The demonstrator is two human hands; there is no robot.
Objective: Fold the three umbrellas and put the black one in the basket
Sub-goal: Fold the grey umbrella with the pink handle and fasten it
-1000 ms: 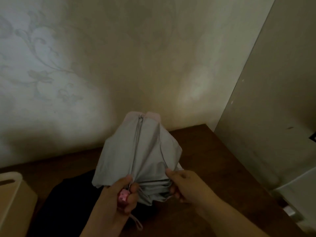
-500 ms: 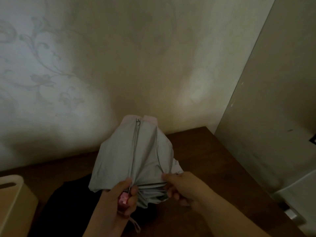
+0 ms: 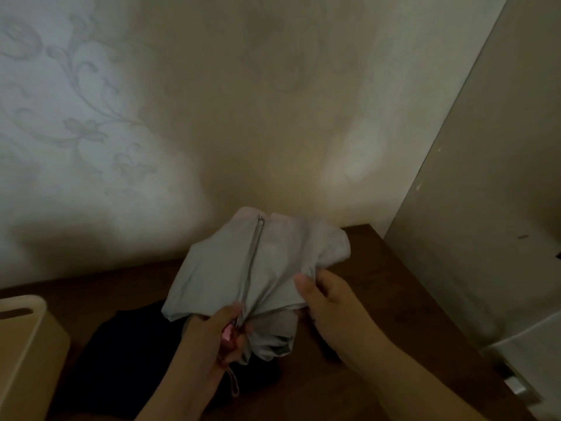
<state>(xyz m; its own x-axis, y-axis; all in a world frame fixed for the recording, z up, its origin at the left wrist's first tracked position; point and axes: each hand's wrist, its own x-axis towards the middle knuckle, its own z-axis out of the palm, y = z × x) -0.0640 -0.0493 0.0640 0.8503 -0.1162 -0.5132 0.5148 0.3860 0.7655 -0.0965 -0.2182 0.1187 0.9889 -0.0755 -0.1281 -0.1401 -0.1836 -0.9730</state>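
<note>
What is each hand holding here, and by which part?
Both hold the grey umbrella: the left hand grips its pink handle end, and the right hand pinches the canopy's right edge.

Head view, dim light. Two bare hands and forearms enter from the lower edge. Left hand (image 3: 212, 338): no glove, no ring seen on the visible fingers; forearm bare to the frame edge, no sleeve in view. Right hand (image 3: 329, 305): also bare, no glove; thumbnail short and unpainted as far as the light allows. Right forearm bare down to the frame edge, no cuff, watch or band visible. Finer marks on the hands cannot be told in this light.
</note>
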